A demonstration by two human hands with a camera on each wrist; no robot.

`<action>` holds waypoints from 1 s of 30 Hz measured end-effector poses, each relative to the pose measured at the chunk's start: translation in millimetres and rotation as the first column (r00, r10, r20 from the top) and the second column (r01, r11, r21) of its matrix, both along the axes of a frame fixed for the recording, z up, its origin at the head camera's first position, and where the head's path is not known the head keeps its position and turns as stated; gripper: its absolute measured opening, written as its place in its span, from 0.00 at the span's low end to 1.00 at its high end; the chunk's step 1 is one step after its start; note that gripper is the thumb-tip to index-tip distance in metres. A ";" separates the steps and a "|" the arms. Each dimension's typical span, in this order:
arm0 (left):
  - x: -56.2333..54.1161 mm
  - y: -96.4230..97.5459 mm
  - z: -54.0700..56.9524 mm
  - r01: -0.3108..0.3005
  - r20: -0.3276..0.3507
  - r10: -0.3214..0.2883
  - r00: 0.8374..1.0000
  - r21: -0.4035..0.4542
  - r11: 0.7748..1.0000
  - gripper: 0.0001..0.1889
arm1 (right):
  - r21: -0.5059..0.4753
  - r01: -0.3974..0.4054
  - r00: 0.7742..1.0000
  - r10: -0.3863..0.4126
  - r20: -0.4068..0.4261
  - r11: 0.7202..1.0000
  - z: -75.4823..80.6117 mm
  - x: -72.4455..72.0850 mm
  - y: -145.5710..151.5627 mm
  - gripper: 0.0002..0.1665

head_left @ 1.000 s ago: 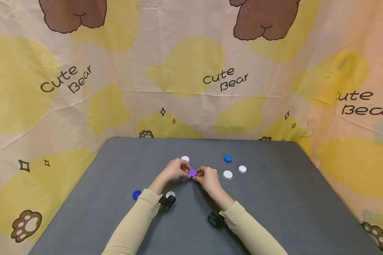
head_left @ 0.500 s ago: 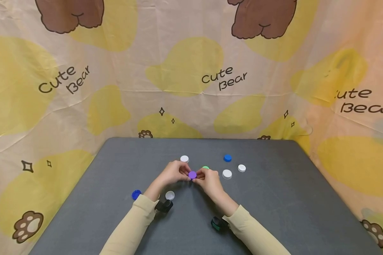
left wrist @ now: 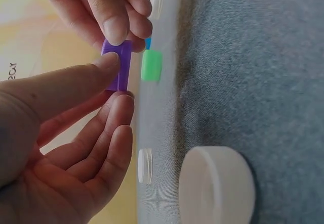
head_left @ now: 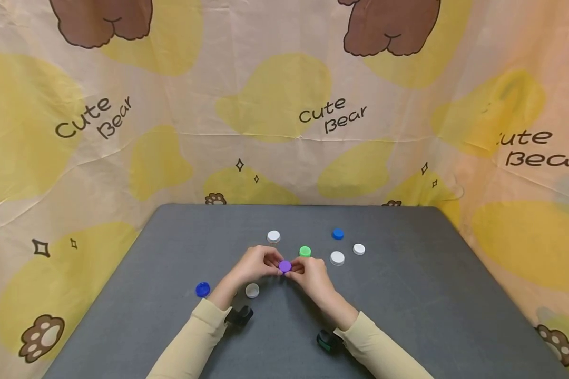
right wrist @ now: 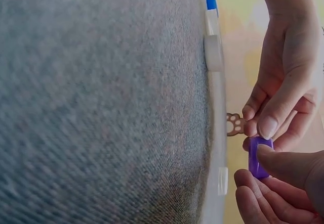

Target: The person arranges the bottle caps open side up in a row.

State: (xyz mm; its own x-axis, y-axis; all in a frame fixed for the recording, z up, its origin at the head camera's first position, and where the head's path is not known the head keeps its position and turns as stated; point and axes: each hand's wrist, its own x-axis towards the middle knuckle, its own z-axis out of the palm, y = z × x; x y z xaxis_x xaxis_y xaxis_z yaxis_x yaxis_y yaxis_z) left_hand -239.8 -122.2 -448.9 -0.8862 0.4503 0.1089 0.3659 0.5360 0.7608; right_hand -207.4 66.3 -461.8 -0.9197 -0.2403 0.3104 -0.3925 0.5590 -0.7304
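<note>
A purple bottle cap [head_left: 285, 267] is held above the table between my two hands. My left hand [head_left: 257, 263] pinches its left side, with thumb and fingertips on the cap in the left wrist view. From the right, my right hand [head_left: 313, 273] grips the same cap, its thumb [right wrist: 283, 163] lying across the purple wall in the right wrist view. Just behind the right hand sits a green cap [head_left: 305, 251]. A white cap [head_left: 273, 236] lies beyond the left hand. Nearer to me, beside the left forearm, are a translucent white cap [head_left: 252, 290] and a dark blue cap [head_left: 202, 289].
On the right part of the grey table [head_left: 408, 295] lie a blue cap [head_left: 338, 233], a small white cap [head_left: 359, 249] and a larger white cap [head_left: 337, 258]. Another pale cap is mostly hidden by the left wrist. A bear-print curtain [head_left: 265, 105] stands behind the table.
Both hands have drawn slightly toward me with the purple cap between them. The green cap, first hidden by the right hand, has come into view. The other caps stay put.
</note>
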 end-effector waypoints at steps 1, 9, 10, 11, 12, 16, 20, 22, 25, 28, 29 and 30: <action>1.1 -0.2 0.0 0.002 0.000 -0.002 1.000 0.000 1.000 0.10 | 0.001 -0.001 1.000 0.001 -0.001 1.000 0.1 0.8 -0.1 0.11; 9.1 -2.9 -3.2 0.012 -0.005 -0.012 1.000 0.001 1.000 0.10 | 0.001 -0.029 0.999 0.029 -0.024 1.000 -2.0 7.8 0.5 0.11; 9.8 -3.3 -4.3 0.014 -0.004 -0.014 1.000 0.001 1.000 0.10 | 0.003 -0.032 0.999 0.033 -0.026 0.999 -2.5 8.9 0.6 0.11; 10.6 -3.7 -5.2 0.017 -0.004 -0.017 1.000 0.000 1.000 0.10 | 0.007 -0.035 0.999 0.035 -0.029 0.999 -3.1 9.9 0.8 0.11; 11.3 -4.1 -6.1 0.021 -0.005 -0.021 1.000 0.001 1.000 0.10 | 0.010 -0.039 0.999 0.039 -0.033 0.999 -3.5 10.8 0.9 0.10; 14.5 -5.7 -8.2 0.025 0.002 -0.025 1.000 -0.001 1.000 0.10 | 0.013 -0.058 0.998 0.058 -0.028 0.998 -4.9 13.1 1.2 0.11; 17.6 -6.6 -7.7 0.027 0.000 -0.027 1.000 0.005 1.000 0.11 | 0.015 -0.073 0.997 0.074 -0.017 0.997 -5.6 13.4 1.3 0.12; 18.9 -6.9 -7.3 0.029 -0.003 -0.029 1.000 0.013 0.999 0.11 | 0.017 -0.075 0.997 0.076 -0.011 0.997 -5.7 13.2 1.3 0.12; 20.0 -7.6 -7.8 0.033 -0.002 -0.033 0.999 0.028 0.999 0.11 | 0.017 -0.078 0.997 0.078 -0.002 0.997 -6.0 13.3 1.3 0.12; 20.9 -8.6 -9.1 0.033 0.004 -0.033 0.999 0.036 0.999 0.12 | 0.021 -0.089 0.996 0.089 -0.005 0.996 -6.9 13.7 1.9 0.12; 21.0 -8.9 -10.1 0.031 0.007 -0.031 0.999 0.034 0.999 0.12 | 0.023 -0.095 0.995 0.095 -0.010 0.995 -7.3 13.8 2.3 0.13; 21.2 -9.3 -10.8 0.030 0.010 -0.030 1.000 0.032 0.999 0.13 | 0.024 -0.100 0.995 0.100 -0.012 0.995 -7.6 13.9 2.7 0.13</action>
